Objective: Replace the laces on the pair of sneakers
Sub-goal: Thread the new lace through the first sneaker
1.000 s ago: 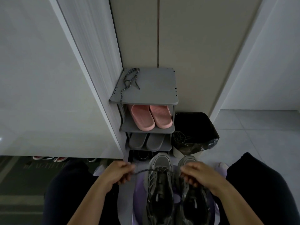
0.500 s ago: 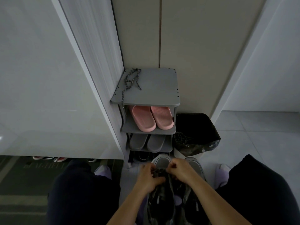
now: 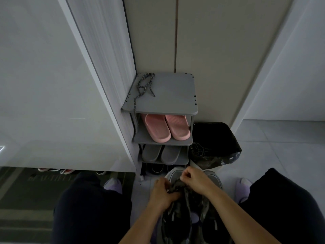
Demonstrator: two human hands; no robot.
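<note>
Dark grey mesh sneaker (image 3: 176,221), lower centre of frame: lacing in hand.
Left hand (image 3: 162,193) and right hand (image 3: 194,180) pinch its speckled cord lace (image 3: 176,184) (eyelets hidden); next, probably, threading another eyelet.

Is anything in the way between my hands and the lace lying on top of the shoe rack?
Nothing visible. The loose lace lies on the shoe rack's top shelf, open from above. The left hand and right hand are lower, pinching the sneaker's lace, with only air between.
</note>
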